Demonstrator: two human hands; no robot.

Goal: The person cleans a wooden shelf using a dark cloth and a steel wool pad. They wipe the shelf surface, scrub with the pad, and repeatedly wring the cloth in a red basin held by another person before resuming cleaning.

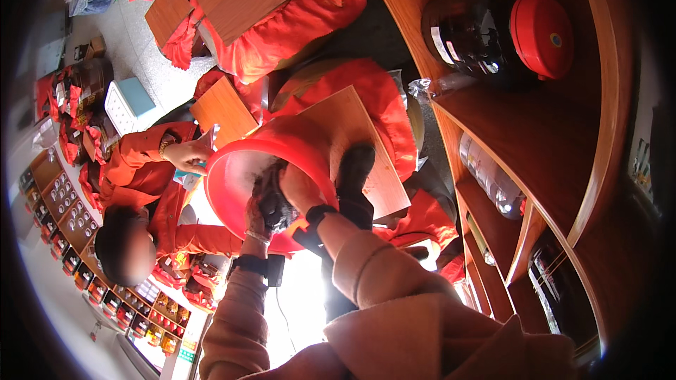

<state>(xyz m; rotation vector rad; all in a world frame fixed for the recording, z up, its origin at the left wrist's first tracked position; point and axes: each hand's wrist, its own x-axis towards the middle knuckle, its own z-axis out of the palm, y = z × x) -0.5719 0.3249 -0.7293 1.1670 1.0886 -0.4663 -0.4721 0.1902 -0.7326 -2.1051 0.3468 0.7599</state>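
A red plastic basin (232, 171) is in front of me, its mouth towards me. Inside it, a dark, wet-looking cloth (280, 208) is bunched between my hands. My left hand (255, 217) grips the cloth from the left, below a beaded bracelet and a black wrist device. From the other side my right hand (299, 189) presses on it, with the fingertips partly hidden by the cloth. The basin's bottom is pale with glare. Another person's hand (187, 155) is beside the basin's left rim with a small packet (186, 177) near it.
A person in an orange-red jacket (142, 163) is at the left. Wooden boards (364, 142) rest on red cloth covers (380, 79) beyond the basin. Wooden shelving (507, 116) on the right holds a large dark jar with a red lid (541, 34). A white-and-teal box (129, 105) stands farther off.
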